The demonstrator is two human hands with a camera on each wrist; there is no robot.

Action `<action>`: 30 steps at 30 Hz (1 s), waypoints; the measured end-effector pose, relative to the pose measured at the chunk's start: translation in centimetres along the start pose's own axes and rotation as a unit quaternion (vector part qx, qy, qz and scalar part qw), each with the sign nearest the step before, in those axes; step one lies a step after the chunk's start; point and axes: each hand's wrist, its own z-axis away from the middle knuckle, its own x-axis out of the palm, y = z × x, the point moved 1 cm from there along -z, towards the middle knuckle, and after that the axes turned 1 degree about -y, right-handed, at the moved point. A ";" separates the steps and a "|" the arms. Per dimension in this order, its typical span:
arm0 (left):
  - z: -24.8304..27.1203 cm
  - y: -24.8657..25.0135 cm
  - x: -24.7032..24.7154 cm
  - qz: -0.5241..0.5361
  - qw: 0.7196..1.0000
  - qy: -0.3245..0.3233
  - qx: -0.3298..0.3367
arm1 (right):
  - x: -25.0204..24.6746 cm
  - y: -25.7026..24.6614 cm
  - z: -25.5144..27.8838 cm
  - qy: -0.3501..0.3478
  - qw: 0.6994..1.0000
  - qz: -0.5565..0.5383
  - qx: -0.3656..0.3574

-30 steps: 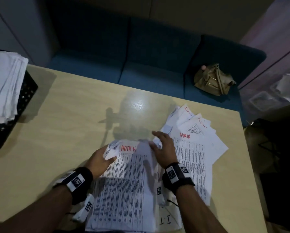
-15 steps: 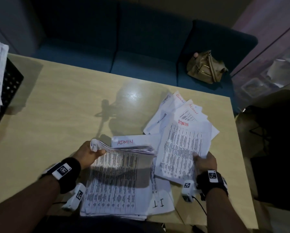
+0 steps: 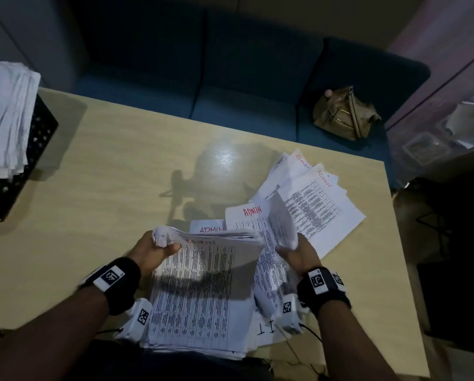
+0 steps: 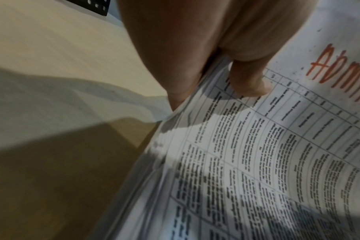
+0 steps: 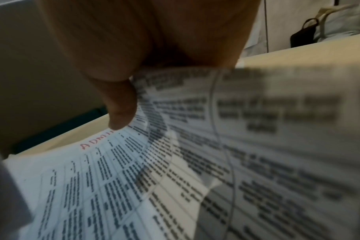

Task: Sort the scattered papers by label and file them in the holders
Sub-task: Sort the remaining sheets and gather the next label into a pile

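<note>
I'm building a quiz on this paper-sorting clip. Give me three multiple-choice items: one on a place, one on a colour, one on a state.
1. Where is the black holder?
A. table's far left
B. on the sofa
C. table's right edge

2. What colour is ADMIN written in on the lifted sheet?
A. blue
B. red
C. green

3. What is the left hand doing?
A. lying flat
B. hanging idle
C. gripping the stack

Answers:
1 A, it stands at the table's far left edge.
2 B, red letters show.
3 C, the thumb and fingers pinch the stack's top corner.

black wristbands (image 3: 121,281) with white square-coded tags, bare forearms.
</note>
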 end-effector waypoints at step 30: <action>-1.6 0.3 -0.5 0.077 0.977 0.170 -0.107 | -17.0 -11.6 5.7 0.225 0.910 -0.227 -0.265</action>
